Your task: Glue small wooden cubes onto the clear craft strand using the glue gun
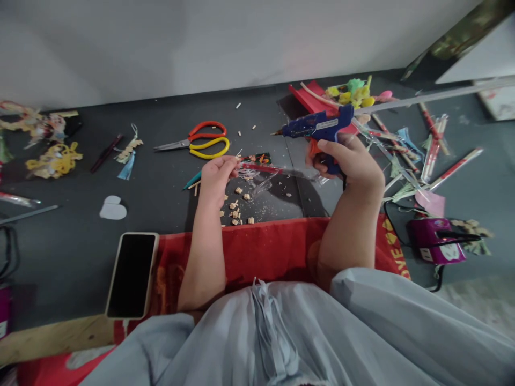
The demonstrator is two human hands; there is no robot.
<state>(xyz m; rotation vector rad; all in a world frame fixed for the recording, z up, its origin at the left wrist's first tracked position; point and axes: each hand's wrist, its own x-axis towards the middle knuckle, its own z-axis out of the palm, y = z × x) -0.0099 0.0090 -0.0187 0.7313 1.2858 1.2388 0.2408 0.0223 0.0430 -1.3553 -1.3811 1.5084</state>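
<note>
My right hand (354, 161) is wrapped round the orange-and-blue handle of a blue hot glue gun (311, 126). Its metal nozzle points left above the table, and a long clear glue stick (406, 102) runs out of its back. My left hand (219, 177) is closed in a pinch, with a thin pale stick (240, 152) showing at the fingertips. The nozzle and the left fingers are apart. Beside the left hand lie a clear-and-red plastic wrapper (263, 168) and a teal pen (193, 179). Small wooden pieces (251, 220) are scattered near it.
Scissors (185, 143) with red and yellow handles lie behind my left hand. A phone (133, 276) rests at the front left. Wrapped red sticks (454, 169) and tassels crowd the right, near a purple box (438, 240) with a black cord. A red cloth (265, 246) covers the front edge.
</note>
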